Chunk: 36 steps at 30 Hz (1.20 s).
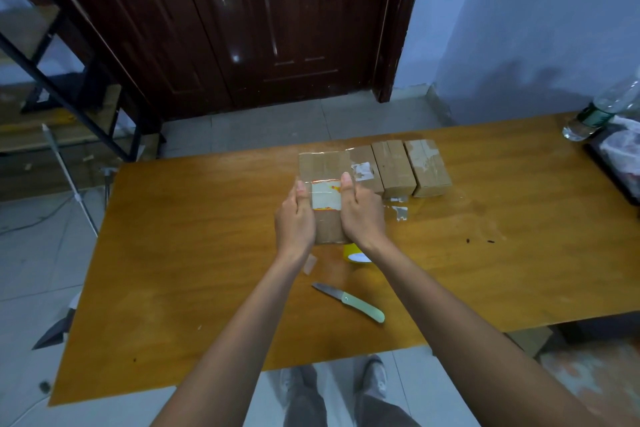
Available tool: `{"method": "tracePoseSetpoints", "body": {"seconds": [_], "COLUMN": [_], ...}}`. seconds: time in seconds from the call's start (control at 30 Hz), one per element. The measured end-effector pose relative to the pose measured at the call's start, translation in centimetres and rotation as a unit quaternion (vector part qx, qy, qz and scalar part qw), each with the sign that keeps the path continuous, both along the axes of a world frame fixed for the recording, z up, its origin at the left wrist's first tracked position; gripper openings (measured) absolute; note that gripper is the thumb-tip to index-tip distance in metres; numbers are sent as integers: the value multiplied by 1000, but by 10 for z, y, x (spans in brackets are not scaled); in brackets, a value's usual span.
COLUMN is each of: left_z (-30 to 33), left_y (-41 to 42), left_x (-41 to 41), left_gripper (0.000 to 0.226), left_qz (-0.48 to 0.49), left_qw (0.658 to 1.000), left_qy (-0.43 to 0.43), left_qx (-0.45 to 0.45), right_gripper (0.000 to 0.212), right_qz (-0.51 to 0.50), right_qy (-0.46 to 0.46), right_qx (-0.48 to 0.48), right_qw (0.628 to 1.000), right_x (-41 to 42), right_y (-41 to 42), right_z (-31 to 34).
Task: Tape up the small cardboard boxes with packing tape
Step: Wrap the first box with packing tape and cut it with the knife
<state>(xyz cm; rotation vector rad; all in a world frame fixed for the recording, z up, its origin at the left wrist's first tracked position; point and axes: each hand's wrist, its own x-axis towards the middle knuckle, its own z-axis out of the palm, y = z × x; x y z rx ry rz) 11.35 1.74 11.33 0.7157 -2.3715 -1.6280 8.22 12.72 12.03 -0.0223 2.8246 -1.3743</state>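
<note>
— How are the arms?
— Both stretched forward, bare. The left hand (pixel 295 218) and right hand (pixel 363 215) face each other, thumbs up, fingers curled in a grip.

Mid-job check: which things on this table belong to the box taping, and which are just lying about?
Job:
held box, gripped by left hand and right hand
three boxes in a row
tape roll
knife, likely for cutting tape

Lying about:
water bottle
tape scraps

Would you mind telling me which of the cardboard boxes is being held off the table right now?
The held box, gripped between the left hand and right hand; the other boxes sit in a row on the table behind it.
</note>
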Motion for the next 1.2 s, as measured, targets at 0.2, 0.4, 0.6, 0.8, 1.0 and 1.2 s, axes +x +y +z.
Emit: {"method": "tracePoseSetpoints", "body": {"seconds": [0.2,0.4,0.6,0.8,1.0,1.2], "left_z": [7,13,15,4,1,-1], "left_y": [-3,-6,-5,-13,-11,-6], "left_x": [-2,10,31,20,17,14], "left_gripper": [49,45,18,50,28,44], "left_qz": [16,12,17,2,-7,-21], "left_qw": [998,1000,990,988,994,999], "left_qy": [-18,2,106,-45,28,43], "left_qx": [57,-7,95,149,105,-10], "right_gripper": [64,82,77,47,74,66], "right_qz": [-16,30,-60,-24,14,25], "right_qy": [-98,-45,-212,-220,-66,7], "right_qx": [-1,-101,-300,-350,-32,24], "right_qw": [995,993,928,910,997,999], "right_x": [6,22,16,15,9,8], "right_y": [1,-8,0,-3,-5,-4], "right_z": [-4,15,-3,-1,-4,-14]}}
